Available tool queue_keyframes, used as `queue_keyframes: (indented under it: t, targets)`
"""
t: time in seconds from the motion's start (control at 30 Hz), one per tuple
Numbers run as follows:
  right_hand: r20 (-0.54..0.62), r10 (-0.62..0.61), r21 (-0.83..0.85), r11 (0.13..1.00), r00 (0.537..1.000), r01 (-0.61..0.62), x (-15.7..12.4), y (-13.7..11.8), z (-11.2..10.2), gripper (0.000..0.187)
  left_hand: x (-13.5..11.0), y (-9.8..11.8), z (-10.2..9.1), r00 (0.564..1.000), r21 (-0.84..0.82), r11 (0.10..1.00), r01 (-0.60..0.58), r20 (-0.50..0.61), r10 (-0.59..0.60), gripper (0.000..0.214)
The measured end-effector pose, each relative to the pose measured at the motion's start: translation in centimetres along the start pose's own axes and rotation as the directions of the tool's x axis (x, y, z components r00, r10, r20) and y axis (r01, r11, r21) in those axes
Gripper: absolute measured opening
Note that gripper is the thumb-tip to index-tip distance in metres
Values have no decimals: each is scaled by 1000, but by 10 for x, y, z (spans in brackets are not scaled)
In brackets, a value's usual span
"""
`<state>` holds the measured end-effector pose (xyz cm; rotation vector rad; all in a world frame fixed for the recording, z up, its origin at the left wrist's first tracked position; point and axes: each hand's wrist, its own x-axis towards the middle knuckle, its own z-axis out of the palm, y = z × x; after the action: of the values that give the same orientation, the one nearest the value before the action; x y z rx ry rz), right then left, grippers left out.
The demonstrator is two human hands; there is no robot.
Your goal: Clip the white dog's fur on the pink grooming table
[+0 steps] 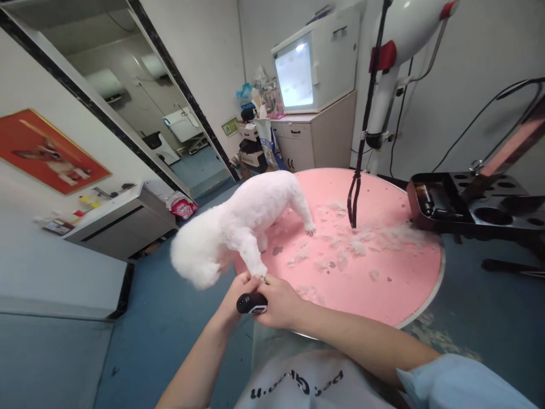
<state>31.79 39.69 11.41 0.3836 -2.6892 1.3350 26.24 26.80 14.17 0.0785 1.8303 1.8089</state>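
Observation:
A white fluffy dog (251,210) stands at the left edge of the round pink grooming table (383,272), its head turned down and to the left. My left hand (237,291) is closed around one of its front paws (260,271). Close beside it, my right hand (281,301) grips black hair clippers (250,304), with the rear end of the body pointing toward me. The clippers' blade is hidden behind my fingers, near the paw. Tufts of cut white fur (357,247) lie scattered over the tabletop.
A black grooming loop (354,199) hangs over the table. At the right edge sits a black tool tray (443,199). A white dryer (383,102) on a stand and a lit white cabinet (315,62) are behind. A counter (110,221) stands at left.

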Motion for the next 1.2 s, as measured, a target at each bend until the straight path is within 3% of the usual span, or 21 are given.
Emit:
queue_keyframes:
  t: [0.1, 0.13, 0.2, 0.23, 0.3, 0.33, 0.37, 0.43, 0.5, 0.57, 0.63, 0.7, 0.77, 0.83, 0.9, 1.03, 1.1, 1.2]
  targets:
    - [-11, -125, 152, 980, 992, 126, -9, -1, 4, 21, -2, 19, 2, 998, 229, 972, -50, -15, 55, 41]
    - [-34, -107, 247, 962, 994, 112, -13, 0, 3, 21, -4, 26, 0, 997, 301, 951, -67, -16, 75, 37]
    - [-102, 108, 467, 883, 989, -48, -19, 3, -1, 18, -13, 42, -9, 999, 415, 909, -41, 5, 43, 37]
    - [-124, 264, 579, 802, 956, -147, -22, 6, -5, 20, -19, 51, -16, 1000, 454, 891, -6, 28, -8, 38]
    - [-71, 487, 774, 577, 870, -260, -25, 13, -17, 32, -32, 71, -30, 992, 496, 867, 57, 66, -103, 40]
    - [0, 507, 853, 449, 862, -264, -27, 16, -25, 43, -38, 82, -37, 988, 491, 868, 77, 76, -131, 40]
    - [89, 454, 916, 313, 887, -252, -28, 20, -33, 56, -44, 93, -43, 987, 469, 877, 102, 64, -149, 40]
    - [216, 218, 972, 44, 952, -230, -30, 25, -47, 76, -51, 114, -50, 983, 406, 901, 153, 28, -180, 43]
    - [246, 15, 963, -118, 969, -242, -30, 25, -57, 80, -55, 130, -52, 980, 345, 919, 188, -9, -197, 46]
    - [256, -1, 959, -128, 967, -254, -26, 20, -58, 65, -57, 140, -49, 980, 298, 934, 197, -36, -195, 46]
    - [236, 124, 971, -54, 964, -231, -17, 12, -52, 45, -60, 145, -46, 980, 261, 945, 198, -53, -190, 45]
    - [186, 257, 982, -2, 949, -191, -5, 4, -41, 48, -62, 149, -42, 980, 241, 950, 199, -61, -190, 44]
    - [197, 333, 979, -22, 922, -201, 7, -1, -28, 55, -65, 152, -40, 980, 233, 952, 201, -59, -192, 41]
    - [258, 381, 965, -59, 888, -256, 17, -4, -14, 37, -66, 154, -38, 980, 224, 954, 201, -60, -192, 38]
    - [272, 426, 958, -32, 863, -286, 24, -8, 1, 18, -67, 156, -37, 979, 212, 955, 205, -62, -197, 36]
    - [202, 438, 967, 51, 876, -249, 41, -29, 32, 12, -67, 158, -32, 976, 203, 956, 214, -73, -203, 36]
    - [205, 392, 975, 2, 897, -224, 54, -45, 42, 16, -69, 157, -29, 976, 215, 953, 215, -74, -204, 38]
    - [227, 351, 971, -150, 908, -185, 76, -66, 43, 21, -73, 153, -31, 978, 241, 948, 206, -75, -194, 43]
